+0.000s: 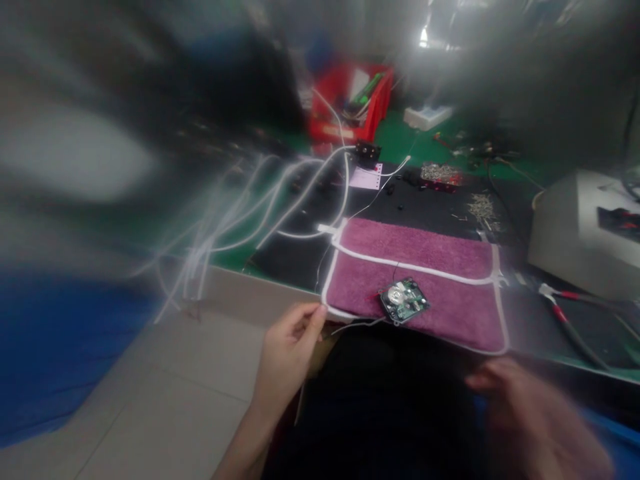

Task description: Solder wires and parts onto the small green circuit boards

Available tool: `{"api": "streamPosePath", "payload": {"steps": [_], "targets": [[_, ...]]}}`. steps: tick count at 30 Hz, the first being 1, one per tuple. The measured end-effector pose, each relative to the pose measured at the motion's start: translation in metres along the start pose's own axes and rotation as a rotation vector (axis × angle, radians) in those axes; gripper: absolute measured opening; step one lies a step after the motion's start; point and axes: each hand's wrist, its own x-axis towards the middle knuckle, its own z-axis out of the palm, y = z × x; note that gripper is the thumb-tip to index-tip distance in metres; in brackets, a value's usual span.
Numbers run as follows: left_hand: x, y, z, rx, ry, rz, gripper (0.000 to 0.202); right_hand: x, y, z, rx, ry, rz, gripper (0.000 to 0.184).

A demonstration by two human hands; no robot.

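Observation:
A purple-pink cloth [460, 303] with white edging lies along the table's front edge. My left hand [289, 343] is closed, thumb and fingers pinching the cloth's near left corner. On the cloth rests a small green circuit board assembly [405, 300] with a round silvery part, slightly turned. A thin wire [357, 325] runs from it over the front edge. My right hand [525, 400] is below the table edge, near the cloth's right corner. It is smeared by motion, so its fingers cannot be made out, and no held thing shows.
White cables [280, 193] spread at left. Behind the cloth are a black block [368, 153], a pink paper [367, 177] and piles of small metal parts [483, 208]. A red bin [373, 127] stands at the back. A grey box [575, 233] and red-black pliers-like handles [567, 320] lie right.

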Motion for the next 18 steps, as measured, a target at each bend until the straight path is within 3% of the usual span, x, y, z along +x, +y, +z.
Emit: {"api": "streamPosePath", "payload": {"steps": [3, 6, 9, 11, 15, 18], "targets": [[-0.005, 0.005, -0.014, -0.003, 0.056, 0.007, 0.022, -0.023, -0.016, 0.027, 0.053, -0.001, 0.056, 0.014], [-0.007, 0.017, -0.02, -0.278, 0.018, -0.05, 0.021, -0.027, -0.026, 0.042, 0.126, -0.072, 0.027, 0.014], [-0.012, 0.039, -0.012, -0.693, -0.094, -0.162, 0.021, -0.022, -0.032, 0.043, 0.119, -0.119, -0.02, 0.015], [-0.019, 0.054, -0.002, -0.818, -0.196, -0.216, 0.024, -0.017, -0.037, 0.043, 0.136, -0.158, -0.028, 0.02], [-0.036, 0.066, 0.018, -0.908, -0.423, -0.257, 0.028, -0.004, -0.051, 0.048, 0.276, -0.199, -0.005, 0.038], [-0.045, 0.06, 0.024, -0.878, -0.489, -0.237, 0.023, 0.007, -0.06, 0.052, 0.307, -0.152, -0.054, 0.032]]}}
